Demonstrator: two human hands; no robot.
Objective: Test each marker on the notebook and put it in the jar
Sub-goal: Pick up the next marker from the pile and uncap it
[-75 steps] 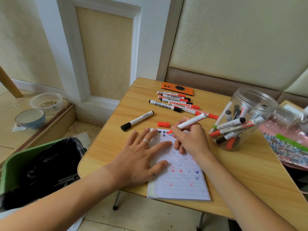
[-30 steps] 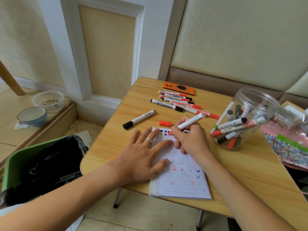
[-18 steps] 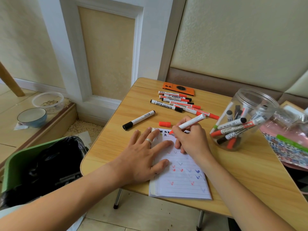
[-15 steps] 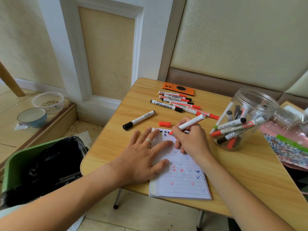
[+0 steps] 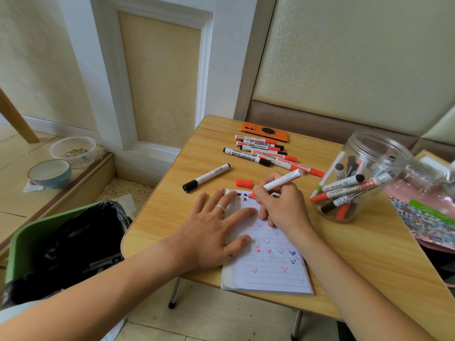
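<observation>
Grip first, on the left: the left hand lies flat with fingers spread and straight, pressing the notebook down on the bench; it grasps nothing. Off the bench's left edge stands a green bin lined with a black bag. On the bench, a black-capped marker lies alone, and a loose red cap rests just above the notebook's top edge.

Next comes the right hand, fingers curled round a red marker held like a pen, its tip down on the top of the page beside some black marks. Red and blue ticks already dot the lines lower down. So the step in hand looks like the test stroke itself.

Behind, a row of untested markers lies near an orange phone case. To the right sits the clear jar, open, with several markers already inside.

The next move probably calls for lifting the tip, fetching the loose cap and pressing it back on, then carrying the marker across to the jar's mouth. With markers still waiting, the task appears partway through.
</observation>
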